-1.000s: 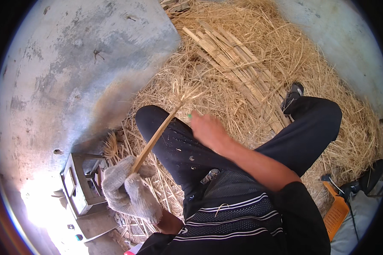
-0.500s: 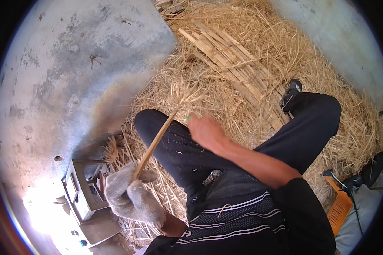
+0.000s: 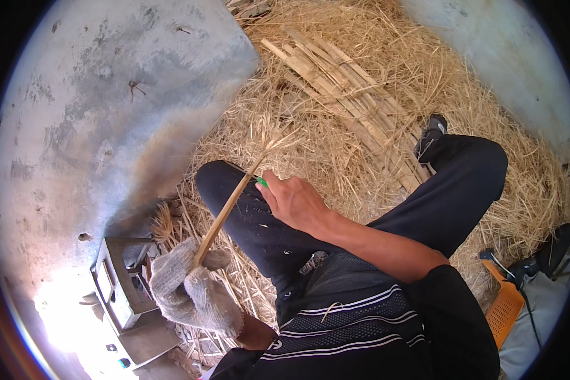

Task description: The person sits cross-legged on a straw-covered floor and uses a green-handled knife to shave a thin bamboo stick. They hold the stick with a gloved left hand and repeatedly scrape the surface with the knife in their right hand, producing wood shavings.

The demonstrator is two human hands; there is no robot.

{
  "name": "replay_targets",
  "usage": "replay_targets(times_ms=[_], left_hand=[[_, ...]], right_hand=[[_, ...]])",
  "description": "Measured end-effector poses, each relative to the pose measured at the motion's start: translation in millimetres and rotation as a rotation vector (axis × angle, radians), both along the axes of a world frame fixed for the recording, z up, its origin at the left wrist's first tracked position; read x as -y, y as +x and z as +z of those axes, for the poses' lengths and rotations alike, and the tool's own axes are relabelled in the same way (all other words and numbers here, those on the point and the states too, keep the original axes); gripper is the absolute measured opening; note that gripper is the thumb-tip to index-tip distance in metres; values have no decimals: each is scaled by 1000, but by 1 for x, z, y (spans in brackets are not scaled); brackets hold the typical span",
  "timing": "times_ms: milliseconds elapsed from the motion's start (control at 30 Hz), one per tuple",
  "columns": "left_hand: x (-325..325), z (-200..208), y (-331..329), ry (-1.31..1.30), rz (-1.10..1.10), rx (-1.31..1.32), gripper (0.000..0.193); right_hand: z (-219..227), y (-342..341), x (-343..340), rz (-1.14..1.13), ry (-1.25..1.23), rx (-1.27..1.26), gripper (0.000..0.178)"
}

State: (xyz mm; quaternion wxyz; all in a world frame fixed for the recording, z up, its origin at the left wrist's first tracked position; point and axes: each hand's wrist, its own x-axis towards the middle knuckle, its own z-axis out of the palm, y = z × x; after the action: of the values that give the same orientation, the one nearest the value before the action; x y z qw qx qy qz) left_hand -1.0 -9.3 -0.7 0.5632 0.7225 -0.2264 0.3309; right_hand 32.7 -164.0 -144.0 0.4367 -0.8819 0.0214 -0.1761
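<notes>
My left hand (image 3: 193,291), in a grey knitted glove, is closed around the lower end of a bamboo strip (image 3: 227,214). The strip slants up and away over my left thigh, and its far end spreads into thin frayed shavings. In my bare right hand (image 3: 297,202) is a knife with a green handle (image 3: 261,182), the fingers wrapped round it. A thin dark blade seems to reach left from the handle across the strip near its frayed end; against my dark trousers its full outline is hard to see.
Beyond my legs a bundle of split bamboo strips (image 3: 345,92) lies on a deep bed of shavings (image 3: 449,69). A small wooden frame-like stool (image 3: 117,285) stands at the left by the grey wall (image 3: 107,114). An orange plastic piece (image 3: 505,313) sits at the right.
My right hand has moved slightly left and nearer to me, bringing the knife up to the strip. The blurred hand is now sharper. My left hand has barely shifted.
</notes>
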Motion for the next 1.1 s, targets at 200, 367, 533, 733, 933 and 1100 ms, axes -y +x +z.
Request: replay_targets(times_ms=[200,367,533,733,933,1100], left_hand=[[2,4,-5,58,-51,-26,32],[-2,-4,1,19,19,-10,36],[0,-2,-4,-15,-69,-50,37],[-4,-8,5,-5,13,20,36],[-9,-9,2,58,-56,22,31],[-11,-8,-5,30,-43,-41,28]], right_hand=[[-57,21,23,-45,79,-297,29],[-6,1,-7,-33,99,117,23],[-13,7,3,27,83,-238,31],[-12,17,11,37,1,-265,22],[-38,29,33,32,-199,-349,13],[-5,12,8,62,-152,-283,22]])
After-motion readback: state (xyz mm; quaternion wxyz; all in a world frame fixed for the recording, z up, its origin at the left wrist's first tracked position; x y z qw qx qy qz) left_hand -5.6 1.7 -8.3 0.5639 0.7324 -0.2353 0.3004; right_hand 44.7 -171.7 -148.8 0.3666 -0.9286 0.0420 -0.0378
